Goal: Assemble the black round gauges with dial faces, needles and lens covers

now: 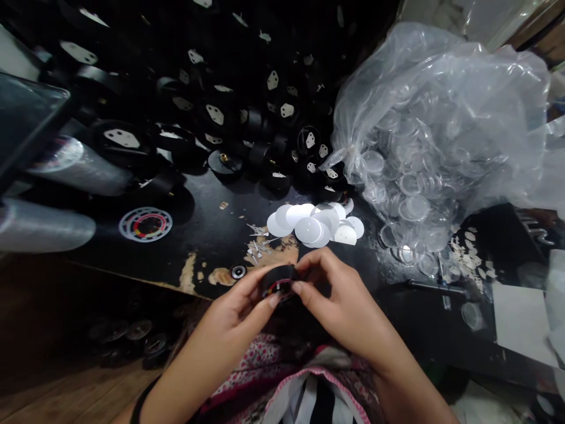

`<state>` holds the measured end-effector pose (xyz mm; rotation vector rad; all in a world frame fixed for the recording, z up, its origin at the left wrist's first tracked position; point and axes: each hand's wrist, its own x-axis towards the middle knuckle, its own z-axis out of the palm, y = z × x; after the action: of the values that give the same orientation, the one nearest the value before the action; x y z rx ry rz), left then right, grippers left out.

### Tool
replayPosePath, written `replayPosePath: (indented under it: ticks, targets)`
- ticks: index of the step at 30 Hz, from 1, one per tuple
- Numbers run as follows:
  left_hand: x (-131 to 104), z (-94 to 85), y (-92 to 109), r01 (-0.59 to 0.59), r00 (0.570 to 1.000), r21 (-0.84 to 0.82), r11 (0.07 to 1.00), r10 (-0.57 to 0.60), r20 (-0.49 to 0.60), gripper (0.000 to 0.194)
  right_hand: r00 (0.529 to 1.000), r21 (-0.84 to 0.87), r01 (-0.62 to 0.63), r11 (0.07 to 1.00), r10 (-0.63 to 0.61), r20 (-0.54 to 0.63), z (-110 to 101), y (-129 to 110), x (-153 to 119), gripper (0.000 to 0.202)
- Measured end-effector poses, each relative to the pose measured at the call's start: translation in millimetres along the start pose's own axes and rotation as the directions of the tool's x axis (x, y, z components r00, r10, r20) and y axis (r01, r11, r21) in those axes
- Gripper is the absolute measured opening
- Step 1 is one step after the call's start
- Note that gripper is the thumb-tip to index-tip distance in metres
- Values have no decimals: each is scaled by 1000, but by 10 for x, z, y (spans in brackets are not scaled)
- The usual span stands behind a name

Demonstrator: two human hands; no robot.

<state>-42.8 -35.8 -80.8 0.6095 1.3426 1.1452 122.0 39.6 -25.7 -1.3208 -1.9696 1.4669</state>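
Observation:
Between both hands, just over the table's front edge, a round black gauge (279, 279) with a coloured dial face is tilted toward me. My left hand (242, 306) is closed on its left side, thumb at the lower rim. My right hand (329, 288) pinches its right edge with thumb and fingertips; whether a small part sits in that pinch is hidden. Small white pointers (259, 244) lie beyond the gauge. White discs (309, 227) are spread in an overlapping heap behind my right hand. A small round black-and-white piece (238, 271) rests left of the gauge.
Many black gauge housings (225, 162) crowd the back of the table. Printed dial plates (145, 224) lie at left, near plastic-wrapped rolls (48, 225). A large plastic bag (424, 135) of clear round covers stands at right. Nearby are a pen (436, 287) and a white card (523, 321).

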Motion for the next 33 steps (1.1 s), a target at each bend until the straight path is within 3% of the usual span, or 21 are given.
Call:
replayPosePath:
  ticks: [3,6,8,11,14,17,19,22,25,29,33]
  targets:
    - [-54,-150,-1,29,990,-152,988,-49,-131,35,983,-299,179,937,-162,81,37,-68,196,11]
    - [-94,-185,81,-4,971,-317,948,-73,-228,27,959,-712,267,650,-254,128,147,-105,460,18]
    - [-113,-168,138,3,970,-388,921,-98,-224,21,943,-819,300,489,-281,178,234,-121,605,18]
    - [-115,-132,187,29,977,-481,876,-127,-172,15,931,-848,326,418,-297,212,301,-150,718,17]
    - [-76,-92,215,33,978,-566,824,-144,-154,14,949,-791,290,539,-267,167,266,-165,687,14]
    - [-8,-40,258,152,975,-649,745,-222,-28,13,960,-561,259,786,-271,63,184,-130,545,9]
    - [37,2,286,221,964,-692,687,-260,50,17,947,-393,291,872,-321,-13,137,-80,424,6]
    - [79,75,302,186,971,-720,668,-236,31,21,924,-287,318,903,-364,-121,84,-9,260,5]
    - [65,158,272,75,992,-660,748,-121,-25,17,933,-277,255,926,-311,-180,55,13,150,2]
    - [-5,240,190,-96,994,-535,840,50,-99,17,950,-335,191,923,-259,-172,56,-5,91,9]
    - [-35,242,170,-84,996,-498,863,57,-68,18,941,-355,193,915,-275,-196,43,4,47,13]
